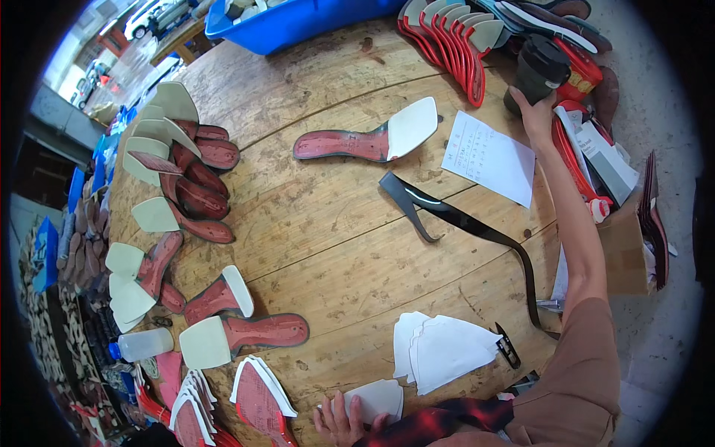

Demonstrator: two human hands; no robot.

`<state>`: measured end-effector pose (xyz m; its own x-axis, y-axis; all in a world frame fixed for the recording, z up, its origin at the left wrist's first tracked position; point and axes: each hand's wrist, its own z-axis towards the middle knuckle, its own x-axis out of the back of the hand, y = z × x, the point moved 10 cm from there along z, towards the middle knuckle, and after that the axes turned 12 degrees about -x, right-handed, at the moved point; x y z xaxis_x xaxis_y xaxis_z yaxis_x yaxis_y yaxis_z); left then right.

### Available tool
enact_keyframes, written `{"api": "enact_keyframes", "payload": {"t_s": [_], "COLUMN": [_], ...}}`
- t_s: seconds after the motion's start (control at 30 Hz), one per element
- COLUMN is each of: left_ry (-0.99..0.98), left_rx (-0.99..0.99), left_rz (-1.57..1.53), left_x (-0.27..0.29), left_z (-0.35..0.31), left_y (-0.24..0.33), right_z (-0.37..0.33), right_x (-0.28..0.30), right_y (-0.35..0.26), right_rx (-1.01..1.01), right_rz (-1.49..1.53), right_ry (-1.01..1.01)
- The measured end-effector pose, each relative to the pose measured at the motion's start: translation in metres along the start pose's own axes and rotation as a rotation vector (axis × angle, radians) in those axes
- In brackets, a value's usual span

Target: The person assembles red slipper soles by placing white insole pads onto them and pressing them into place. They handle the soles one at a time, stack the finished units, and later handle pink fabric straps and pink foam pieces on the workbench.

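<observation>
My right hand (535, 115) reaches to the far right with its fingers round the lower part of a dark tumbler (542, 63) with a black lid. Close to the near edge, my left hand (342, 419) holds a small stack of pale grey cut pieces (378, 398), fingers over its left side and thumb low. Beside that stack lie white fan-shaped pieces (447, 350) and a black-handled cutter (508, 346). A handwritten paper sheet (488, 158) lies left of my right forearm. A reddish insole with a pale front (346, 144) rests at the table's middle back.
More insoles (268, 330) line the left side, by a clear bottle (145, 345) with a blue cap. A dark strap (469, 222) curves across the table. A blue bin (275, 30), red-edged insoles (450, 48) and a cardboard box (622, 253) stand around the edges.
</observation>
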<state>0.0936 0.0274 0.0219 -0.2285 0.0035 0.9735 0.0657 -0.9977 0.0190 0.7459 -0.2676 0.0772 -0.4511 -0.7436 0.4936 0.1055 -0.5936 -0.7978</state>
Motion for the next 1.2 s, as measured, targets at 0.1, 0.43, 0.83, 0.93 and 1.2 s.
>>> {"api": "enact_keyframes", "payload": {"t_s": [0.1,0.43,0.83,0.93,1.2], "left_ry": [0.007,-0.016,0.026,0.098,0.132], "left_rx": [0.006,-0.018,0.050,0.183,0.247], "left_rz": [-0.035,-0.060,-0.199,-0.366,-0.425], "left_x": [-0.005,0.015,0.035,0.023,0.023], "left_z": [-0.005,0.020,0.043,0.022,0.025], "left_y": [0.006,0.002,0.002,-0.007,-0.009], "right_z": [-0.015,-0.190,-0.028,-0.004,0.002], "right_x": [0.010,-0.116,-0.114,-0.121,-0.147], "right_y": [0.007,-0.158,-0.147,-0.114,-0.093], "right_rx": [0.065,-0.176,0.176,0.051,-0.065], "right_rz": [-0.037,0.467,-0.314,-0.401,-0.457], "right_ry": [-0.055,-0.958,0.005,-0.007,-0.121]}}
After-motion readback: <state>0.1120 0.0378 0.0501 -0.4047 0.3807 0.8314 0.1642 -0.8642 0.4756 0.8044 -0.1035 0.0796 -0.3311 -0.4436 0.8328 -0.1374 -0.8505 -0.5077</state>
